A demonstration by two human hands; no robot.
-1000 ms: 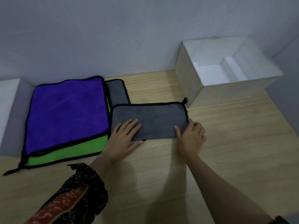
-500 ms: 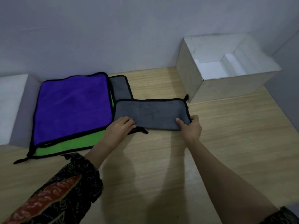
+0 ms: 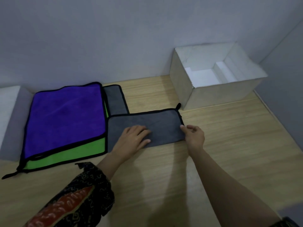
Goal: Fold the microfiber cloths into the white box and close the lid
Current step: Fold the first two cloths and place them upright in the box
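Note:
A grey microfiber cloth [image 3: 157, 123], folded into a long strip with black trim, lies on the wooden table in the middle. My left hand [image 3: 132, 140] rests flat on its left half with fingers spread. My right hand [image 3: 194, 135] pinches the cloth's right near corner with thumb and curled fingers. To the left sits a stack of flat cloths: a purple cloth [image 3: 65, 117] on top, a green cloth [image 3: 78, 152] under it, and another grey cloth [image 3: 114, 100] showing at the stack's right edge. The open white box [image 3: 183, 84] stands at the back right, nothing inside it.
The wooden table [image 3: 221, 153] runs up to a grey wall at the back and a wall on the right behind the box. A white flat object [image 3: 8, 108] sits at the far left edge beside the stack.
My left hand went from gripping the cloth's left near corner to lying flat on it. The grey strip looks deeper front to back. The camera shifted a little.

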